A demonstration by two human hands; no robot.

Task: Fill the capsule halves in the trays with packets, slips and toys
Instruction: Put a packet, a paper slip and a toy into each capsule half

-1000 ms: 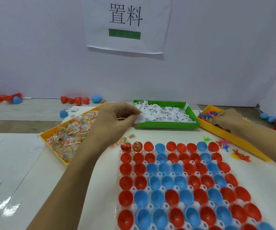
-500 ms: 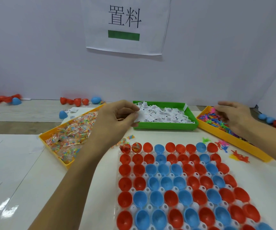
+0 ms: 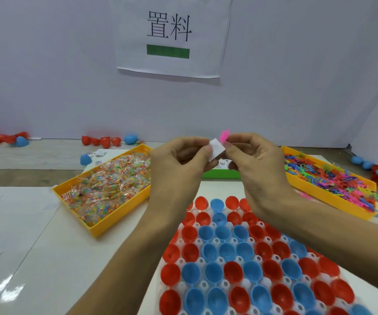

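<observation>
Both hands (image 3: 179, 164) (image 3: 255, 164) hide most of the green tray (image 3: 220, 173).

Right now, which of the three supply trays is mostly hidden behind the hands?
The green tray, between the two yellow ones; only its front edge shows below the hands, while the packet tray and toy tray are in plain view.

Held between left hand (image 3: 179, 164) and right hand (image 3: 256, 160): a slip (image 3: 216, 149) (toy (image 3: 224, 135) just above). Below both, the capsule tray (image 3: 197, 241). Left of them the packet tray (image 3: 97, 230), right the toy tray (image 3: 315, 189), behind them the slip tray (image 3: 220, 174).
</observation>
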